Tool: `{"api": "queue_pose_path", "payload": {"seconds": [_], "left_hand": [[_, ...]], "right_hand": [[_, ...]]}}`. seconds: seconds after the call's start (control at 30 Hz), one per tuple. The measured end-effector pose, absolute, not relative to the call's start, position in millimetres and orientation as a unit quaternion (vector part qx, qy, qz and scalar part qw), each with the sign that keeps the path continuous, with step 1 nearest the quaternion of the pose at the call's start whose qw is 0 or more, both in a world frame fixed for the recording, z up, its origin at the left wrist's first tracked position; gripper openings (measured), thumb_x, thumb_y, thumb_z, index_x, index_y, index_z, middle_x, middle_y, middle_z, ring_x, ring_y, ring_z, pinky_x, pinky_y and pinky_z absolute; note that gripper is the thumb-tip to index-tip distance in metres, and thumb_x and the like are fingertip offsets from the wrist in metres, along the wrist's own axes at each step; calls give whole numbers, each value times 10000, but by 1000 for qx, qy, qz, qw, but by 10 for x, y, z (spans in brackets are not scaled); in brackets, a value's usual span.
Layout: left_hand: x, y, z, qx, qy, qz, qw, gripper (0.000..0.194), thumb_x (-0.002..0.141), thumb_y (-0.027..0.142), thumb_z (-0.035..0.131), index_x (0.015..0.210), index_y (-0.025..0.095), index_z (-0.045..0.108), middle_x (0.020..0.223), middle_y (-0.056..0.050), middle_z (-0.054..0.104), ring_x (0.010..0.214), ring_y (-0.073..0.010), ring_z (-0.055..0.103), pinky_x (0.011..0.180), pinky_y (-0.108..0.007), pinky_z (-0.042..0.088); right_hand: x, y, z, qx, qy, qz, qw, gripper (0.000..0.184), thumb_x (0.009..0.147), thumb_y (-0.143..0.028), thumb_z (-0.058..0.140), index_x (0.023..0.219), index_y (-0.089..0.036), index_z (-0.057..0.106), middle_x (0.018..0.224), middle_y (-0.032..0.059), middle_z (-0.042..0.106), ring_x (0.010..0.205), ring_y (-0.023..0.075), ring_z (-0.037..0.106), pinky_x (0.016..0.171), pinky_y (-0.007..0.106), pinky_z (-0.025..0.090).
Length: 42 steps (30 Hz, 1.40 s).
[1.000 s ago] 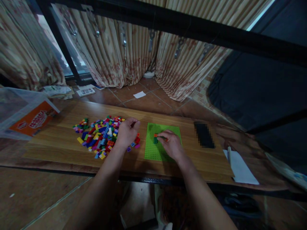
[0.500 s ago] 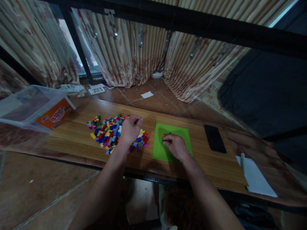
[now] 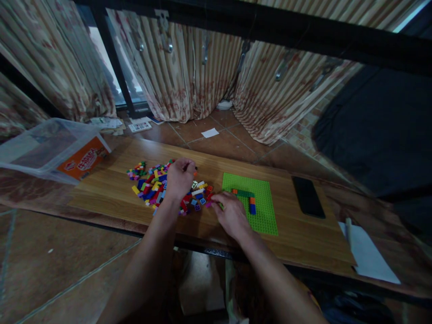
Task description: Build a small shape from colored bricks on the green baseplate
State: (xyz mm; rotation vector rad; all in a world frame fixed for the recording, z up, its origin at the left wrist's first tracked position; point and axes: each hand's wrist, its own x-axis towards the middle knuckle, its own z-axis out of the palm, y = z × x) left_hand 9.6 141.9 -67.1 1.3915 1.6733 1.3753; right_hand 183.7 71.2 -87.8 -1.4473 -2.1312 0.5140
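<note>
A person works with two bare hands at a wooden worktop (image 3: 108, 198), forearms crossing its near edge. The right hand (image 3: 232, 212), fingers bent and thumb close to forefinger, dips to a magenta brick (image 3: 208, 204) beside the left edge of a green baseplate (image 3: 265, 222); whether it grips anything cannot be told. On the baseplate, orange, green and blue bricks form an angled row (image 3: 245, 193). Left of it spreads a heap of loose bricks (image 3: 146, 196), with the left hand (image 3: 180, 180) over its far side, fingers mostly curled, its hold unclear. A black phone (image 3: 308, 196) lies toward the worktop's right edge; a clear bin (image 3: 60, 148) with an orange label stands at the left. Beyond the far edge hang striped curtains (image 3: 189, 81).
</note>
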Motion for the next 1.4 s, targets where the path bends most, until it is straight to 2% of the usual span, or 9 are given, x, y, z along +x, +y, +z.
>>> {"api": "queue_pose_path", "payload": {"seconds": [0.13, 0.3, 0.47, 0.53, 0.7, 0.97, 1.13, 1.27, 1.4], "left_hand": [[77, 1418, -683, 522, 621, 513, 282, 149, 793, 242, 525, 754, 140, 626, 650, -6, 637, 586, -108, 556, 528, -186, 417], [100, 1406, -673, 540, 610, 506, 283, 129, 767, 220, 541, 702, 142, 620, 637, 1, 619, 583, -105, 546, 513, -184, 399], [118, 1409, -667, 545, 608, 500, 289, 117, 760, 219, 553, 730, 138, 632, 629, 2, 610, 600, -117, 552, 525, -194, 406], [124, 1410, -678, 550, 605, 498, 288, 127, 765, 229, 554, 729, 137, 634, 639, -3, 616, 614, -124, 559, 539, -201, 412], [187, 1388, -733, 581, 570, 489, 314, 145, 787, 257, 549, 737, 145, 626, 658, -9, 623, 623, -128, 560, 563, -213, 419], [401, 1316, -806, 641, 504, 447, 367, 164, 818, 285, 540, 769, 156, 628, 659, 4, 604, 614, -120, 536, 572, -211, 421], [508, 1202, -749, 691, 493, 349, 398, 178, 825, 254, 516, 786, 156, 660, 676, 4, 632, 618, -121, 551, 584, -213, 420], [607, 1110, -687, 745, 495, 231, 382, 197, 813, 201, 510, 730, 163, 684, 644, 5, 630, 632, -127, 564, 587, -212, 406], [746, 1042, -703, 763, 508, 150, 370, 202, 804, 156, 512, 759, 167, 708, 656, -7, 654, 639, -137, 580, 607, -221, 421]], "right_hand": [[1830, 810, -934, -570, -763, 176, 250, 205, 890, -164, 562, 1040, -191, 698, 987, 71, 668, 950, 215, 597, 883, 341, 460], [1766, 861, -1008, -563, -772, 177, 236, 206, 866, -241, 622, 1057, -195, 687, 1012, 79, 657, 983, 228, 577, 911, 365, 458], [1698, 872, -1034, -559, -774, 193, 228, 198, 848, -166, 612, 1031, -188, 684, 1016, 82, 667, 1003, 228, 579, 931, 368, 458], [1693, 871, -1006, -558, -769, 198, 240, 213, 854, -148, 588, 1043, -182, 679, 1020, 85, 670, 1010, 226, 586, 938, 369, 460], [1886, 806, -868, -557, -731, 234, 317, 345, 872, -172, 555, 1212, -178, 611, 1085, 88, 658, 957, 192, 626, 902, 346, 497], [2645, 646, -922, -609, -647, 325, 322, 158, 801, -199, 604, 934, -198, 688, 933, 44, 691, 824, 162, 675, 804, 328, 543], [2672, 642, -984, -597, -650, 351, 312, 140, 783, -204, 614, 907, -197, 678, 900, 29, 710, 811, 155, 685, 799, 319, 547], [2563, 670, -978, -578, -681, 335, 299, 176, 780, -138, 596, 925, -201, 673, 918, 23, 715, 836, 153, 691, 811, 316, 537], [2535, 678, -979, -586, -688, 318, 285, 229, 755, -68, 595, 934, -194, 663, 909, 22, 703, 789, 143, 699, 747, 286, 538]]}}
